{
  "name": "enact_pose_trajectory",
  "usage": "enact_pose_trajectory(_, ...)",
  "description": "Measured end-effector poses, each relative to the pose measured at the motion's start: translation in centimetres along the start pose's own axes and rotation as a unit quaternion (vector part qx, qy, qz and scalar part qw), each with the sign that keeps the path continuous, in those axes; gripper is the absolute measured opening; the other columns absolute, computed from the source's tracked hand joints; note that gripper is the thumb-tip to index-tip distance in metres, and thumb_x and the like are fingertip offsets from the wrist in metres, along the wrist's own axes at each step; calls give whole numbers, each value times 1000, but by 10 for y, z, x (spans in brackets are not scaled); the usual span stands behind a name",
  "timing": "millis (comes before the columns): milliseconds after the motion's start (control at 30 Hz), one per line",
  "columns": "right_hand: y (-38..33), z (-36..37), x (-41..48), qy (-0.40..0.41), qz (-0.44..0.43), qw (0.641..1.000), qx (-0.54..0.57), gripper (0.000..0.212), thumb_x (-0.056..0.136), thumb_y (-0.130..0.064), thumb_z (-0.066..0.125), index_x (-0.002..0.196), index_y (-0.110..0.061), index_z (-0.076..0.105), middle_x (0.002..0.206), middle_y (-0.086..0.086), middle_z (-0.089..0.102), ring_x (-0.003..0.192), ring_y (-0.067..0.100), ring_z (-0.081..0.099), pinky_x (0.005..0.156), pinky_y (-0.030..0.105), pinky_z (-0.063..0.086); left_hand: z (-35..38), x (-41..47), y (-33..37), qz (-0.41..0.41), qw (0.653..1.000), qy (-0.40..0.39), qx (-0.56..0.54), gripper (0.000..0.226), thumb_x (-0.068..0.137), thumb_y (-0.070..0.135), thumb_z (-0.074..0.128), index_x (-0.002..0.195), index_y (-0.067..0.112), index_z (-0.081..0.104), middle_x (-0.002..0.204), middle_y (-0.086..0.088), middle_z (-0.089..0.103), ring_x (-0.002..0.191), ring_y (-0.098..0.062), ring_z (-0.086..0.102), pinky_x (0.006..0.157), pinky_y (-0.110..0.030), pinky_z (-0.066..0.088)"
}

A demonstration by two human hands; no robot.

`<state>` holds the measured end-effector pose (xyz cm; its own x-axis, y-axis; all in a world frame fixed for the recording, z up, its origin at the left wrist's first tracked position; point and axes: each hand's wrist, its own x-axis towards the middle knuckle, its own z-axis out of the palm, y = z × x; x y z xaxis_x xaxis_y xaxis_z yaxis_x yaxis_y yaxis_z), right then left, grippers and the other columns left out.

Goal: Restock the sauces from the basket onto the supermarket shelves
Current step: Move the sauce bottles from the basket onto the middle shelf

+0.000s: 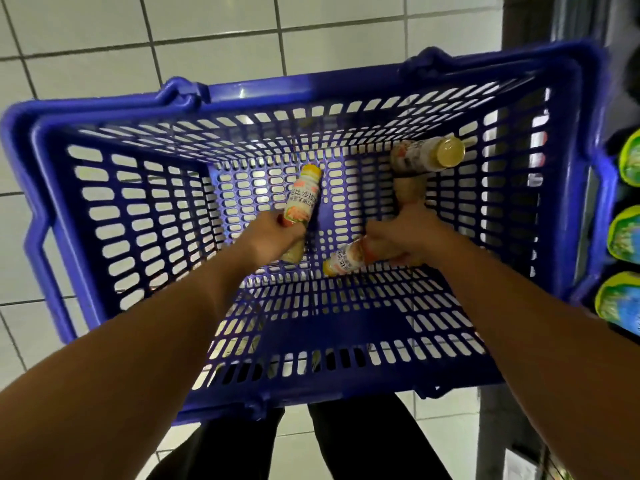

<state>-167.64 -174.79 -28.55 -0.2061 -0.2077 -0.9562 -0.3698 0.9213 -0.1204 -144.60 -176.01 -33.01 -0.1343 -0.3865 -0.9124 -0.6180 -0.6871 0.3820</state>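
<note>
Inside, left hand (266, 237) and right hand (408, 233) grip bottles (302, 199)

Glossy blue plastic basket (221, 93) with slotted lattice walls. Sauce bottles (300, 199) look smooth, wrapped in shiny printed labels. Glazed white floor tiles (104, 57) with dark grout.

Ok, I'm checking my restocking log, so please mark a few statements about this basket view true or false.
1. The basket is blue. True.
2. The left hand grips a sauce bottle. True.
3. The right hand is empty. False: it holds a second bottle.
4. Five bottles are in the basket. False: three show; the third bottle lies at the far right.
5. The floor is red carpet. False: white tiles.
</note>
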Motion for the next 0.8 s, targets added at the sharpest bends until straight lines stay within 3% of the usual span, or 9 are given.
enact_pose_trajectory(67,12,1,-13,-42,36,996,65,45,84,-24,75,120,-6,54,116,14,63,95,29,66,60,37,62,0,-14,-3,-30,996,0,-85,25,95,18,61,115,4,63,88,-7,72,67,-16,70,59,-27,58)
enact_pose_trajectory(133,25,5,-25,-82,76,988,106,48,84,-25,75,122,-5,54,117,15,63,99,29,66,70,42,63,-1,-29,-5,-35,993,-2,-113,22,95,20,61,113,8,62,92,-7,73,68,-14,71,56,-22,56)
enact_pose_trajectory(267,42,11,-54,-175,112,955,211,47,86,-32,74,126,-13,59,118,10,67,103,25,68,65,37,60,-3,-62,-1,-37,986,-11,-165,26,94,21,64,118,13,59,104,-7,71,90,-19,72,77,-33,59)
enact_pose_trajectory(300,44,12,-63,-190,106,944,247,43,85,-31,74,123,-13,62,115,10,70,100,24,70,66,37,60,-4,-72,2,-42,983,-13,-176,27,94,22,64,119,14,59,106,-7,71,92,-21,72,80,-36,59)
enact_pose_trajectory(433,46,14,-106,-210,57,904,368,25,91,-24,67,113,-13,67,99,7,77,87,20,75,70,38,61,-10,-110,14,-22,982,-20,-189,10,94,27,64,103,24,62,96,-1,74,77,-11,74,63,-24,58)
enact_pose_trajectory(533,39,13,-146,-214,23,881,421,18,95,-15,58,110,-9,66,95,8,77,84,21,75,69,39,62,-14,-142,31,1,982,-28,-186,10,93,27,65,102,26,64,83,7,75,71,-6,72,59,-21,55)
enact_pose_trajectory(600,33,12,-173,-207,-3,870,447,14,95,-10,56,103,-7,67,93,10,75,83,21,74,69,40,62,-17,-167,48,20,981,-29,-188,15,90,29,67,104,24,66,82,9,73,71,-5,70,62,-25,55)
enact_pose_trajectory(700,25,7,-213,-186,-69,859,472,17,86,-15,67,101,-7,68,95,10,73,86,23,73,68,40,61,-25,-211,82,63,982,-32,-177,20,86,30,70,103,21,67,81,10,72,76,-11,66,68,-27,53)
enact_pose_trajectory(800,17,2,-254,-166,-143,859,464,14,84,-12,73,97,-12,73,92,8,74,84,22,73,69,39,60,-35,-259,114,107,978,-41,-172,27,87,23,71,111,12,67,97,-3,72,89,-20,65,86,-42,51)
